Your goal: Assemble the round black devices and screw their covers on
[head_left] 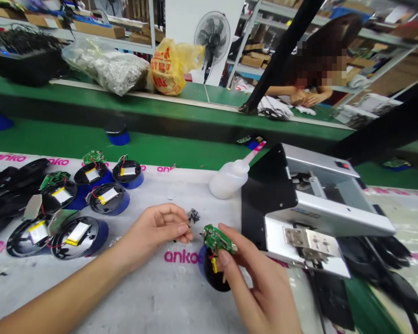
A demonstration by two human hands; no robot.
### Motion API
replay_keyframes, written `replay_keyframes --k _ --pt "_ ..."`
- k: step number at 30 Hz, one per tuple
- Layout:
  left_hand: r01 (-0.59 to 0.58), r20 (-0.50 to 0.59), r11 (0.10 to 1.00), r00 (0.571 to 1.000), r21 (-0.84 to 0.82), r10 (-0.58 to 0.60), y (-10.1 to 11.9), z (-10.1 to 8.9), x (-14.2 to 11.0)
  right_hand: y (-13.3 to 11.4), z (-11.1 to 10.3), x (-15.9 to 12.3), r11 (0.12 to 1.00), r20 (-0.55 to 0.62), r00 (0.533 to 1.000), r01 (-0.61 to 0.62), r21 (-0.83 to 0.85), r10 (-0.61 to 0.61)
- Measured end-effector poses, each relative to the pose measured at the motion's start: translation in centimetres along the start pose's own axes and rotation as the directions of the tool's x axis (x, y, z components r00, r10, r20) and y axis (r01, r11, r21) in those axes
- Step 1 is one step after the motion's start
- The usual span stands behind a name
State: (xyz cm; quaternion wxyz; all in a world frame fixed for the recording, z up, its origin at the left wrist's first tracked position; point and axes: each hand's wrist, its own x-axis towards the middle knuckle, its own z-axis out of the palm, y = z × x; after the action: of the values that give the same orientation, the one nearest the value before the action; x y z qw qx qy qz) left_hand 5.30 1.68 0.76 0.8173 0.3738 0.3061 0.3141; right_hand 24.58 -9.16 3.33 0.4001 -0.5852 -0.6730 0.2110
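Observation:
In my right hand (261, 278) a green circuit board (216, 239) is pinched between thumb and fingers. Below it stands a round blue-and-black housing (218, 278), with a yellow-ended battery (214, 264) partly showing and a red wire by the board. To the left, my left hand (163, 225) has its thumb and fingers drawn together; whatever they hold, if anything, is too small to make out. Just beyond its fingertips lies a small pile of black parts (194, 215) on the covered table (135, 297).
Several blue housings (109, 199) with batteries and boards stand at left. A white squeeze bottle (228, 180) and a grey-and-black machine (320, 199) are at right. Behind runs a green conveyor belt (170, 146). Across it, a person's hands (304, 97) rest near white pieces.

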Motion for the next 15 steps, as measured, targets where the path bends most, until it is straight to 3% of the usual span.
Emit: replay_keyframes --k 2,5,11,15 --pt "0.021 -0.014 0.999 1.0 -0.027 -0.022 0.1 0.0 0.1 0.0 -0.2 0.2 0.993 -0.024 0.993 0.112 -0.048 -0.113" --pt "0.034 -0.031 0.998 0.999 -0.056 -0.036 0.1 0.0 -0.1 -0.1 -0.6 0.3 0.979 0.02 0.983 0.186 -0.079 -0.185" --pt "0.031 -0.047 0.999 0.998 0.008 -0.031 0.1 0.3 -0.4 -0.6 -0.7 -0.3 0.976 0.162 0.975 0.174 -0.132 -0.152" --pt "0.073 -0.086 0.997 0.994 0.026 -0.071 -0.2 0.7 -0.4 -1.1 1.1 -0.3 0.949 0.078 0.984 0.177 -0.262 -0.162"
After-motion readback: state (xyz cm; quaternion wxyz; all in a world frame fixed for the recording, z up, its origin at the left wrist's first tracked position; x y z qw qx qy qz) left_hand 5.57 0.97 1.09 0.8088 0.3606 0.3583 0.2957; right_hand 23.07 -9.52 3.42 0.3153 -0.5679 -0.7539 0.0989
